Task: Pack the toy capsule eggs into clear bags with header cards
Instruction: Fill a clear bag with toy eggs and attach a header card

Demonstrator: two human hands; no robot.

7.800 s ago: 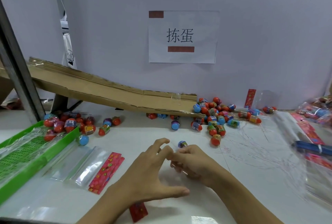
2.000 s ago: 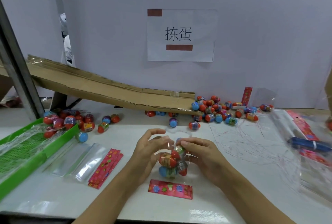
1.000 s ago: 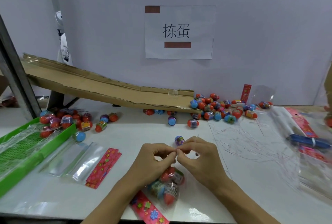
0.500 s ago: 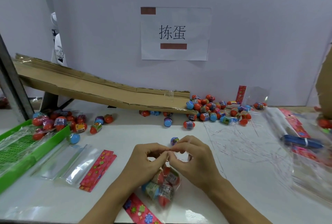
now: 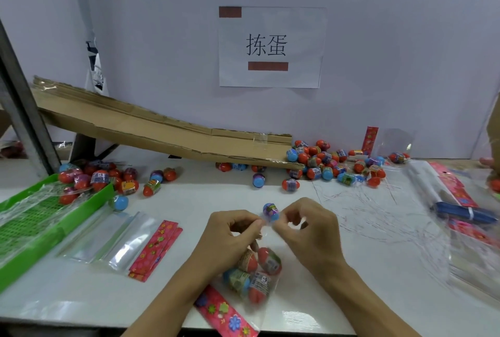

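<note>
A clear bag (image 5: 257, 277) holding several red and blue capsule eggs hangs over the table's near edge. My left hand (image 5: 227, 239) and my right hand (image 5: 308, 231) each pinch its top edge between thumb and forefinger. A pink flowered header card (image 5: 224, 315) lies flat under the bag. One purple and blue egg (image 5: 270, 211) rests on the table just beyond my fingers. Loose eggs are heaped at the foot of the cardboard ramp (image 5: 332, 164).
Empty clear bags (image 5: 108, 239) and a stack of pink header cards (image 5: 155, 248) lie to the left beside a green tray (image 5: 32, 228). More eggs (image 5: 100, 178) sit behind the tray. The cardboard ramp (image 5: 162, 131) slopes down from the left. Bags, cards and a blue object (image 5: 462, 215) lie at the right.
Two seconds ago my hands held the filled bag upright above the card. Since then they have tipped it toward me and pinched its top; in the last half second almost nothing has moved.
</note>
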